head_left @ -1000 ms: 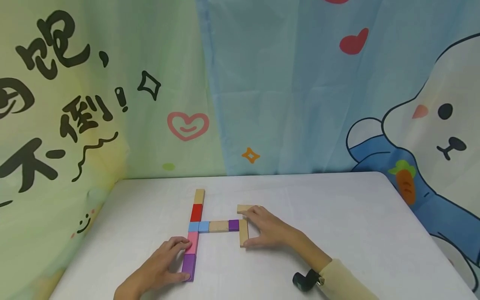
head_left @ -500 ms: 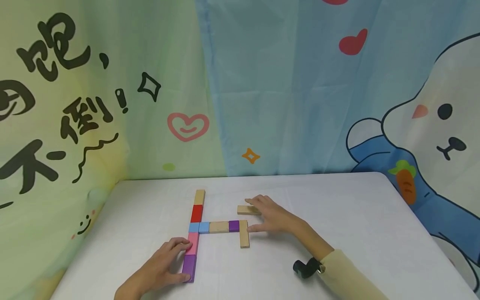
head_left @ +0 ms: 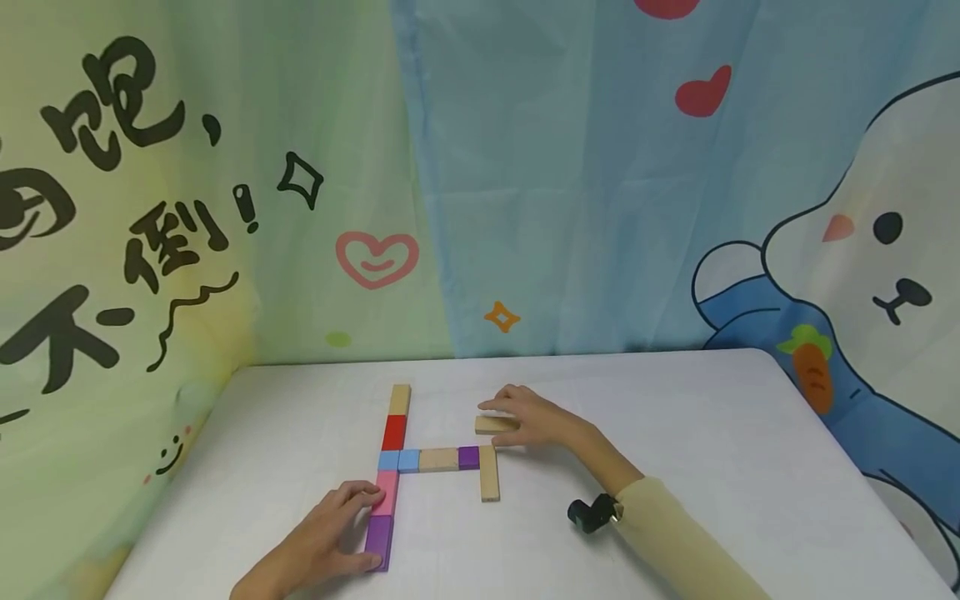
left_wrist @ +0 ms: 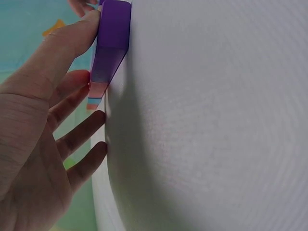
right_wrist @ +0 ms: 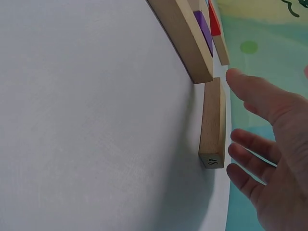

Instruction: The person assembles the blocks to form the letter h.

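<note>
My left hand [head_left: 318,533] rests beside a column of wooden blocks, fingertips at the pink block [head_left: 386,490] and thumb at the long purple block [head_left: 379,537]. Its other fingers are spread in the left wrist view. Light-blue, red [head_left: 393,432] and plain wood blocks continue the column away from me. A crossbar of light-blue, plain wood [head_left: 438,459] and small purple [head_left: 468,457] blocks meets an upright plain block [head_left: 489,479]. My right hand [head_left: 536,417] hovers with fingers apart around a loose plain block [head_left: 491,425], marked "48" in the right wrist view; any contact is unclear.
The blocks lie on a white-covered table [head_left: 675,433]. A printed curtain [head_left: 525,183] hangs behind its back edge. A black wrist camera [head_left: 592,513] sticks out from the right wrist by the pale sleeve [head_left: 675,533].
My right hand has let go of the upright block's ends and shifted away to the loose plain block. The left hand keeps its place. The head view has tilted slightly up.
</note>
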